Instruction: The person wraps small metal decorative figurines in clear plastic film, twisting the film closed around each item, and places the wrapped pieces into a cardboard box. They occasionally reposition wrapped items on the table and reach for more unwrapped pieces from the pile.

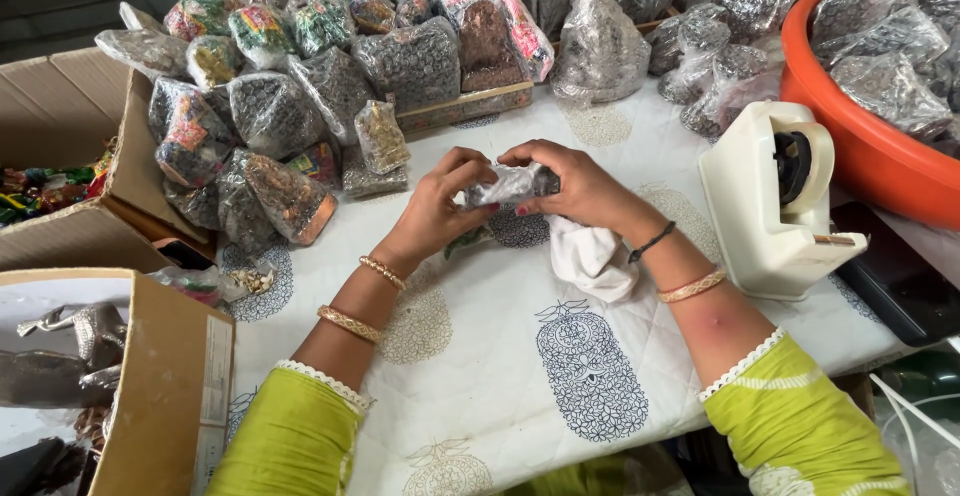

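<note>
Fingers of the left hand [440, 206] and right hand [575, 184] are closed on a small wrapped packet [508, 186], held above the counter [500, 356]. Its long axis runs 9 to 3 o'clock; neither hand is nearer.

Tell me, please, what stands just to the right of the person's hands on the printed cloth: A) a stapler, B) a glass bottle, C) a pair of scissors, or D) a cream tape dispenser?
D: a cream tape dispenser stands on the cloth beside the right hand, in front of the orange tub.
</note>
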